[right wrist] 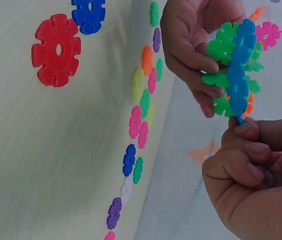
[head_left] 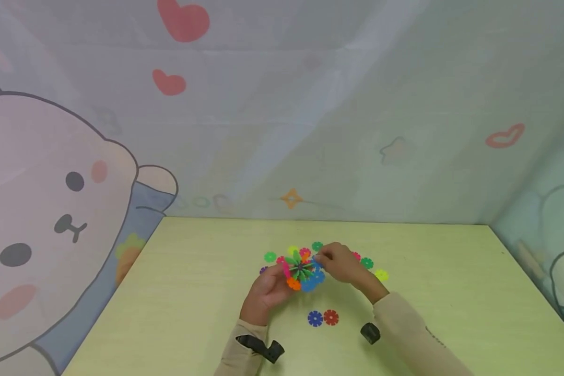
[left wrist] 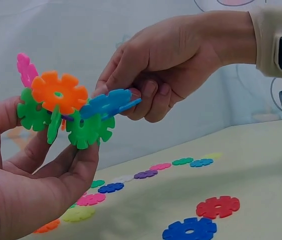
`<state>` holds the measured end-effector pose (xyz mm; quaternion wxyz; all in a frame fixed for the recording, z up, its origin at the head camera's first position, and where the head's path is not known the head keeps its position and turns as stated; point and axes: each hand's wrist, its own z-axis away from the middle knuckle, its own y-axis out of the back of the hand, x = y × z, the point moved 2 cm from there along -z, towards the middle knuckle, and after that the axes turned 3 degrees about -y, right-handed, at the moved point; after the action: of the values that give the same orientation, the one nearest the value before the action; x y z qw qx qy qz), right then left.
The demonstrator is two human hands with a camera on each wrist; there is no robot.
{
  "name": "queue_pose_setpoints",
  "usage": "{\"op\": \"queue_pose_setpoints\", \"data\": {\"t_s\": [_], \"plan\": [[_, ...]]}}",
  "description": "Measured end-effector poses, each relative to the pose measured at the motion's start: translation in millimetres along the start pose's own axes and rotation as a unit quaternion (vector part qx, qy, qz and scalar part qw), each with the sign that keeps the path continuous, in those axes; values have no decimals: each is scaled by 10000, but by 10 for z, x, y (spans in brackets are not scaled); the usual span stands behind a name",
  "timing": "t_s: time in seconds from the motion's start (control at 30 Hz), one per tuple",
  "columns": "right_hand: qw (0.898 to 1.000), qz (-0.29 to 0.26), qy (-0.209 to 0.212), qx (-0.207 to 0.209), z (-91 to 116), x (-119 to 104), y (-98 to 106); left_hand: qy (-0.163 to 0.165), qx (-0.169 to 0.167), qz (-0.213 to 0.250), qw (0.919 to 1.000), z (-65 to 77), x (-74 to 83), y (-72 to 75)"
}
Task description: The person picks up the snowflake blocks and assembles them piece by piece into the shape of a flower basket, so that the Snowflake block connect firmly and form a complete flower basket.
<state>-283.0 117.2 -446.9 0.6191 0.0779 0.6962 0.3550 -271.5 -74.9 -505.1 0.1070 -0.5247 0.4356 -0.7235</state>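
Note:
My left hand (head_left: 267, 291) holds up a cluster of interlocking plastic snowflake discs (head_left: 301, 267) above the table, its thumb and fingers around the cluster's side. Green discs (left wrist: 83, 131) form the middle, with orange (left wrist: 71, 95), pink and blue ones around them. At the cluster's right side, my right hand (head_left: 342, 263) pinches a blue snowflake disc (left wrist: 108, 103) between thumb and forefinger, the other fingers curled. From the right wrist view, several blue discs (right wrist: 239, 86) stand in a line down to those fingertips. How firmly the pinched disc sits in its slot is hidden.
Nearest me on the table (head_left: 178, 313) lie a blue disc (head_left: 315, 318) and a red disc (head_left: 331, 317), side by side. Behind the hands, loose discs of several colours are spread in a row, among them green (head_left: 270, 256) and yellow (head_left: 382, 274). A printed cloth hangs behind.

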Motion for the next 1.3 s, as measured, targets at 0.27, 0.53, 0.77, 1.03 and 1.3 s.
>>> {"op": "queue_pose_setpoints", "data": {"t_s": [0.27,0.53,0.77,1.03,1.3], "plan": [[9995,-199,-23,-264,-112,47,69,103,-40,311,9995,22,77,-1],[9906,1087,-491,672,-173,380,290,-34,315,702,9970,29,77,71],[9702,2383,113,433,-315,616,17,-248,388,904,9948,12,31,65],[9637,2638,-265,308,-411,623,-116,-320,580,893,9938,9,-9,62],[9762,2147,-314,38,-416,550,-164,-314,829,768,9931,30,-23,115]]}}
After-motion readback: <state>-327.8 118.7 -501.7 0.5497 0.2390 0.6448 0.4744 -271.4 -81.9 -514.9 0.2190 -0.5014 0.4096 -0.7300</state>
